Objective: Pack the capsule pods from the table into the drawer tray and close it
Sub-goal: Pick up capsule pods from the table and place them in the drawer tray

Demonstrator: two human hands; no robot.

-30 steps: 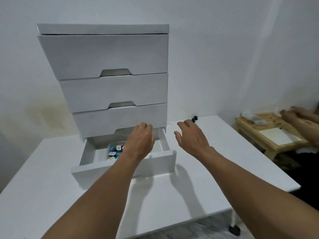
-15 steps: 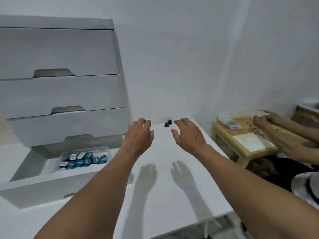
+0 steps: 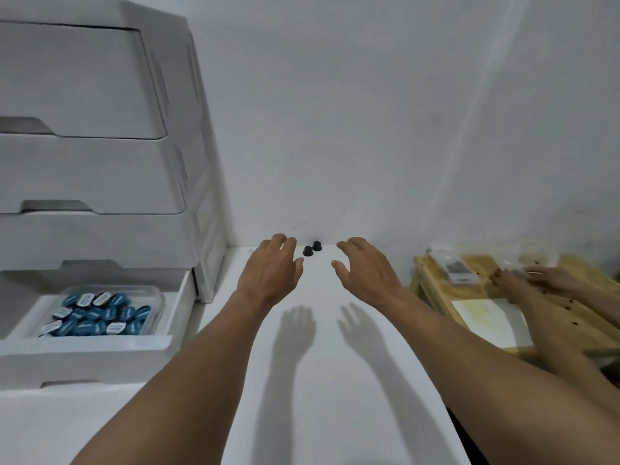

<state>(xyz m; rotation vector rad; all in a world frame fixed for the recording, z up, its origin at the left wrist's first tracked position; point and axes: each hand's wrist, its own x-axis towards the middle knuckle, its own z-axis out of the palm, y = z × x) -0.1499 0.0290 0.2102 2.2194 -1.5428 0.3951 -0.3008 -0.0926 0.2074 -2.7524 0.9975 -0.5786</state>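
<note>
Two black capsule pods (image 3: 312,248) stand side by side on the white table (image 3: 335,380), at its far edge by the wall. My left hand (image 3: 271,273) hovers just left of them, fingers spread and empty. My right hand (image 3: 367,270) hovers just right of them, also spread and empty. At the left, the bottom drawer (image 3: 100,350) of the white drawer unit (image 3: 100,162) stands pulled out. Inside it a clear tray (image 3: 157,297) holds several blue and white pods (image 3: 97,313).
A low wooden table (image 3: 570,317) stands to the right of the white table, with a white sheet and a clear packet on it. Another person's hands (image 3: 523,280) work there. The wall runs close behind the pods.
My view and both hands have swung right, away from the open drawer, and reached forward to either side of the two black pods. The drawer stays open.
</note>
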